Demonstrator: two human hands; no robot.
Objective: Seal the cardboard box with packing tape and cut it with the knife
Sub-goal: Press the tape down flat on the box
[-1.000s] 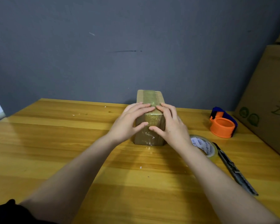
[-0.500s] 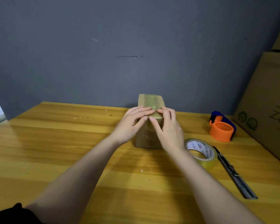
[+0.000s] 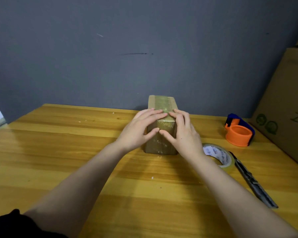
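Pressing flat against a small cardboard box (image 3: 162, 134), the left hand (image 3: 138, 133) and right hand (image 3: 184, 134) lie spread over its near upper edge, fingertips meeting on top and thumbs touching on the front face, gripping nothing. The box is a narrow brown block standing on the far middle of a glossy, yellow-grained wooden table (image 3: 58, 152), with a shiny, slightly crinkled strip of clear tape (image 3: 163, 102) running along its top and down the front. Just right of the right wrist lies a round roll of clear tape (image 3: 220, 156), and beside it a long, slim grey knife (image 3: 253, 181). Farther back sits an orange ring-shaped dispenser (image 3: 238, 133) with a blue part, near a big plain carton (image 3: 286, 107) against the matte grey wall (image 3: 144, 48).
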